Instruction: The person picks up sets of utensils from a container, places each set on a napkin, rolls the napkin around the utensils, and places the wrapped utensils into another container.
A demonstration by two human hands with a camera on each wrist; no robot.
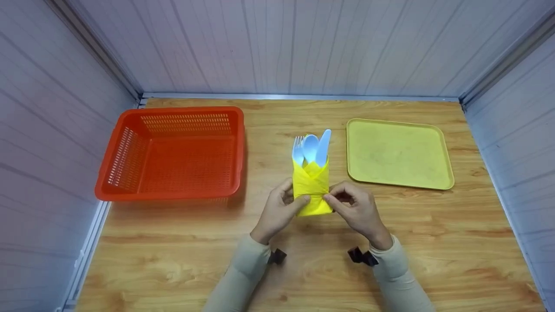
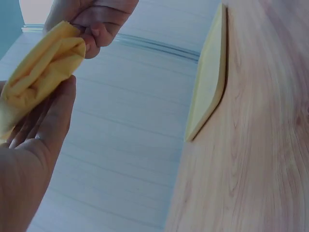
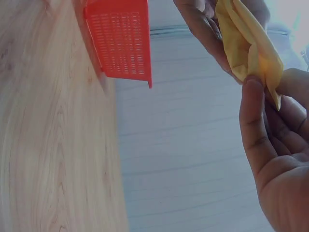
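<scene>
A folded yellow napkin is held up over the table between both hands. From its top stick out a light blue fork, a spoon and a knife, side by side; their handles are hidden in the folds. My left hand grips the napkin's left side, thumb in front and fingers behind. At the lower right edge my right hand pinches the napkin between thumb and fingers. The right wrist view shows that pinch on the napkin from below.
To the left stands a red plastic basket with slotted walls. A yellow tray lies flat on the wooden table at the right. Pale panel walls close off the back and both sides.
</scene>
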